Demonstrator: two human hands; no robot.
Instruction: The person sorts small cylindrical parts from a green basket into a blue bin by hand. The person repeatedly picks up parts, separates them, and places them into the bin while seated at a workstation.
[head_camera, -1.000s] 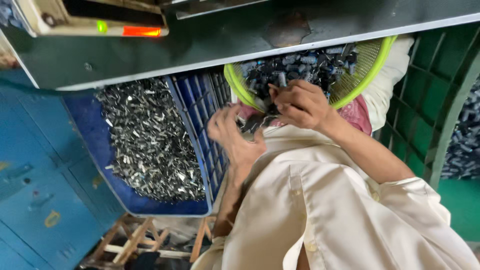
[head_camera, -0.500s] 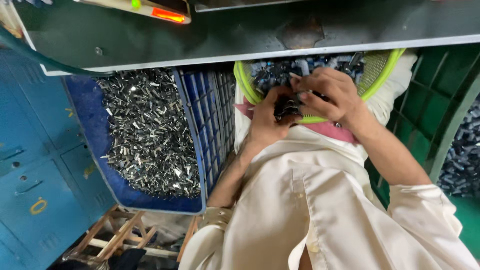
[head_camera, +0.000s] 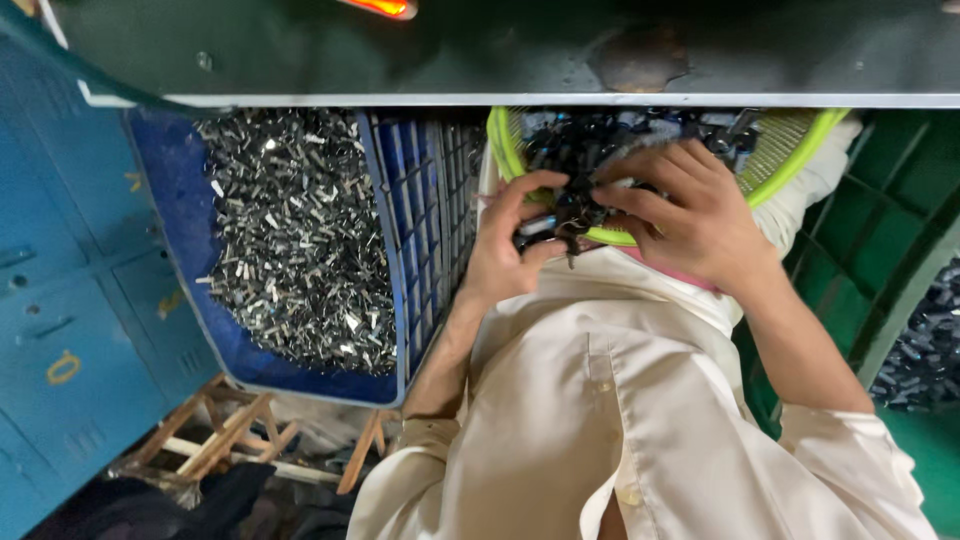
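Both hands meet at the near rim of a green basket (head_camera: 790, 160), upper centre of the frame. The left hand (head_camera: 505, 250) and right hand (head_camera: 690, 215) pinch a clump of small dark metal pieces (head_camera: 570, 215); their long axis cannot be told. A blue crate (head_camera: 420, 200) of shiny metal bits (head_camera: 290, 240) sits at left, under a dark green shelf (head_camera: 500, 50).

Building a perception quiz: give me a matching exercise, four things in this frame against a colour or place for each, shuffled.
Things:
1. basket
2. crate
3. left hand
4. right hand

Descriptions:
A. blue, heaped with shiny metal pieces
B. lime green, holding dark small parts
C. nearer the green bin
D. next to the blue crate's wall

Pairs: 1-B, 2-A, 3-D, 4-C
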